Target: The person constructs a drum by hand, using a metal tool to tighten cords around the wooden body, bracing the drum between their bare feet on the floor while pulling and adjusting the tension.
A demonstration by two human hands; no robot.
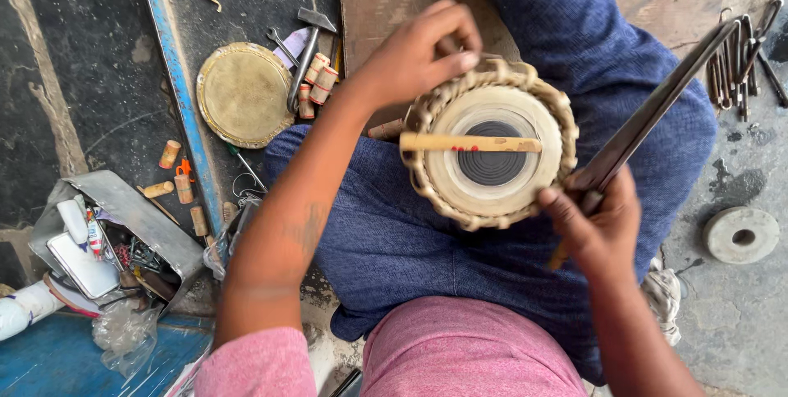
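At centre frame a small tabla drum (pixel 491 144) sat on the person's lap, the left hand (pixel 419 54) pinching its braided rim while the right hand (pixel 597 224) gripped a long metal rod (pixel 657 110) at its right edge.

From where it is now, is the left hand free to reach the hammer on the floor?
Probably yes: the left hand grips the drum's braided rim, but the hammer lies just beyond the forearm with nothing between. It would have to let go first.
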